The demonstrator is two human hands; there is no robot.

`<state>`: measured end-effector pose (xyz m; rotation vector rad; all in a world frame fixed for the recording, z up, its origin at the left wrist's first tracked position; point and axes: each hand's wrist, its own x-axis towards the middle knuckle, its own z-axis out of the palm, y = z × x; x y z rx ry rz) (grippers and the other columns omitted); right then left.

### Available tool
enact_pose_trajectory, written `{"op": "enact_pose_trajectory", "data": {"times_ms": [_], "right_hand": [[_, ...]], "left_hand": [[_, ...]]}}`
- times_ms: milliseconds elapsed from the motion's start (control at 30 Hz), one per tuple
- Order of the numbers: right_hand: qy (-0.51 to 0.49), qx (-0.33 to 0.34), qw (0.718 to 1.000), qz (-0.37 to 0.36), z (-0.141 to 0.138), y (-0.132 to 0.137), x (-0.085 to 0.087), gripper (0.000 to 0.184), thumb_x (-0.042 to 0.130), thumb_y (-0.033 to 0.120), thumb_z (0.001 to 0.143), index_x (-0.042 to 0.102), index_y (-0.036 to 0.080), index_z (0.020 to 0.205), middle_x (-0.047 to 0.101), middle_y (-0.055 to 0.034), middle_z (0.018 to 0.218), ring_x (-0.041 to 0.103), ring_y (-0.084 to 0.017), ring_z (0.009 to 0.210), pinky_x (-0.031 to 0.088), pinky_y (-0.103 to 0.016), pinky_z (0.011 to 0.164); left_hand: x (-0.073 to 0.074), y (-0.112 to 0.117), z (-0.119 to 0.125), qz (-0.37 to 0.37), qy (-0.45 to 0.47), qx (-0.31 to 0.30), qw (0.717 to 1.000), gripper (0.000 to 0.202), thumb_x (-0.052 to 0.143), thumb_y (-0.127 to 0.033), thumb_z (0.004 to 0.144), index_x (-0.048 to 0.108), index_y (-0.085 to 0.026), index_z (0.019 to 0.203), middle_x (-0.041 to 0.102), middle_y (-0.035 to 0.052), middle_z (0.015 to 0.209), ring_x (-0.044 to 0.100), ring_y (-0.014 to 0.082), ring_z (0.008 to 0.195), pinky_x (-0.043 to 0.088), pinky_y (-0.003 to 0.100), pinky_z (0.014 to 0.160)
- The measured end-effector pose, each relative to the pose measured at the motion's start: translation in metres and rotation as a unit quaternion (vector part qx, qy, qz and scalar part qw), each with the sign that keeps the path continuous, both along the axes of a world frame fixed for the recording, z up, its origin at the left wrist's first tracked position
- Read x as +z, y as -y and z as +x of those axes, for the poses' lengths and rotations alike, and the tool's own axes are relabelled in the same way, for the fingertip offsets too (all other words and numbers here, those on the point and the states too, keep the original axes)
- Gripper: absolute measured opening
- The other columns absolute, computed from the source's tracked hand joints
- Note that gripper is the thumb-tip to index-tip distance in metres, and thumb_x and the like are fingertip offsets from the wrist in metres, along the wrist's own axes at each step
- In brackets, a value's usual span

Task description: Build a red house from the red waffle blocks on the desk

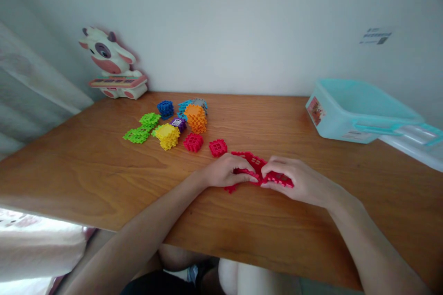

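Several red interlocking building tiles (pixel 254 160) are joined together near the front middle of the wooden table. My left hand (pixel 230 170) pinches one of these tiles between thumb and fingers. From the other side, my right hand (pixel 289 176) grips another red tile (pixel 278 179) that meets the left one at an edge. Both hands almost touch at that join, and the fingers hide part of it. Just beyond my left hand lie a small stack of red window tiles (pixel 218 148) and a second red stack (pixel 193 142).
Yellow (pixel 167 136), orange (pixel 195 118), green (pixel 137 135), dark blue (pixel 165 109) and purple tiles (pixel 178 124) lie left of centre on the table (pixel 86 161). A cow-shaped toy keyboard (pixel 117 82) stands at the back left. A turquoise bin (pixel 332 124) stands at the right.
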<state>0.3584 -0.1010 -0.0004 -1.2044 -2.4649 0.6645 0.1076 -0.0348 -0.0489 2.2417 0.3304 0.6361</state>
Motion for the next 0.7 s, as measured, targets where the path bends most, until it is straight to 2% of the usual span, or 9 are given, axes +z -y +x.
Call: {"op": "enact_pose_trajectory", "data": {"times_ms": [167, 233, 300, 367, 433, 467, 533, 567, 700], "right_hand": [[-0.02, -0.037, 0.999, -0.018, 0.0, -0.001, -0.001, 0.041, 0.073, 0.058, 0.087, 0.069, 0.03, 0.117, 0.074, -0.0057, 0.114, 0.07, -0.025, 0.101, 0.056, -0.039, 0.089], [-0.039, -0.053, 0.998, -0.014, -0.001, -0.002, -0.004, 0.041, 0.069, 0.059, 0.09, 0.068, 0.029, 0.118, 0.074, -0.0062, 0.116, 0.07, -0.025, 0.104, 0.055, -0.04, 0.091], [-0.049, -0.067, 0.997, 0.002, -0.005, -0.003, -0.007, 0.035, 0.065, 0.056, 0.094, 0.068, 0.027, 0.114, 0.075, -0.0063, 0.113, 0.071, -0.024, 0.101, 0.056, -0.039, 0.089], [-0.052, -0.078, 0.995, 0.028, -0.008, -0.003, -0.01, 0.029, 0.062, 0.052, 0.097, 0.069, 0.026, 0.108, 0.075, -0.0063, 0.106, 0.071, -0.023, 0.095, 0.056, -0.038, 0.085], [-0.057, -0.086, 0.993, 0.059, -0.012, -0.003, -0.013, 0.024, 0.06, 0.047, 0.099, 0.068, 0.026, 0.106, 0.075, -0.0064, 0.103, 0.071, -0.022, 0.092, 0.057, -0.038, 0.083], [-0.062, -0.09, 0.991, 0.075, -0.014, -0.004, -0.015, 0.021, 0.059, 0.043, 0.1, 0.068, 0.026, 0.107, 0.075, -0.0065, 0.103, 0.071, -0.022, 0.091, 0.057, -0.038, 0.083], [-0.076, -0.098, 0.987, 0.102, -0.016, -0.005, -0.017, 0.018, 0.055, 0.035, 0.101, 0.067, 0.026, 0.109, 0.075, -0.0068, 0.105, 0.071, -0.022, 0.092, 0.057, -0.037, 0.084], [-0.083, -0.104, 0.985, 0.113, -0.016, -0.006, -0.018, 0.017, 0.054, 0.033, 0.101, 0.067, 0.025, 0.109, 0.076, -0.007, 0.105, 0.071, -0.022, 0.092, 0.057, -0.037, 0.083], [-0.091, -0.145, 0.978, 0.119, -0.02, -0.009, -0.017, 0.016, 0.056, 0.034, 0.098, 0.069, 0.025, 0.101, 0.077, -0.0066, 0.097, 0.072, -0.021, 0.083, 0.057, -0.034, 0.074]], "left_hand": [[0.004, 0.006, -0.002, 0.054, -0.001, 0.02, 0.998, 0.025, 0.067, -0.039, 0.096, 0.076, -0.02, 0.109, 0.079, 0.0079, 0.106, 0.075, 0.018, 0.096, 0.055, 0.026, 0.089], [0.007, 0.009, -0.002, 0.096, 0.003, 0.044, 0.994, 0.028, 0.062, -0.041, 0.099, 0.075, -0.019, 0.11, 0.079, 0.0081, 0.104, 0.074, 0.0178, 0.091, 0.055, 0.026, 0.084], [0.01, 0.01, -0.002, 0.138, 0.03, 0.092, 0.986, 0.029, 0.052, -0.035, 0.105, 0.074, -0.017, 0.101, 0.078, 0.007, 0.091, 0.073, 0.0163, 0.081, 0.054, 0.026, 0.077], [0.011, 0.009, -0.001, 0.18, 0.076, 0.156, 0.968, 0.028, 0.05, -0.029, 0.105, 0.072, -0.016, 0.093, 0.076, 0.006, 0.083, 0.07, 0.0167, 0.079, 0.054, 0.029, 0.078], [0.011, 0.008, 0.001, 0.206, 0.112, 0.223, 0.946, 0.018, 0.058, -0.03, 0.101, 0.07, -0.017, 0.101, 0.076, 0.0082, 0.097, 0.07, 0.0201, 0.095, 0.054, 0.035, 0.091], [0.011, 0.007, 0.002, 0.207, 0.118, 0.253, 0.938, 0.019, 0.061, -0.031, 0.098, 0.068, -0.018, 0.111, 0.075, 0.01, 0.108, 0.069, 0.0224, 0.106, 0.053, 0.039, 0.097], [0.009, 0.006, 0.005, 0.179, 0.104, 0.29, 0.934, 0.035, 0.066, -0.032, 0.094, 0.062, -0.019, 0.127, 0.071, 0.0124, 0.126, 0.064, 0.0254, 0.121, 0.051, 0.045, 0.106], [0.009, 0.006, 0.006, 0.151, 0.092, 0.297, 0.938, 0.04, 0.067, -0.032, 0.092, 0.061, -0.02, 0.13, 0.07, 0.0124, 0.129, 0.065, 0.0257, 0.122, 0.052, 0.045, 0.106], [0.008, 0.007, 0.013, 0.023, 0.048, 0.274, 0.96, 0.026, 0.067, -0.033, 0.092, 0.072, -0.019, 0.114, 0.078, 0.0079, 0.112, 0.073, 0.0218, 0.102, 0.058, 0.036, 0.095]]}}
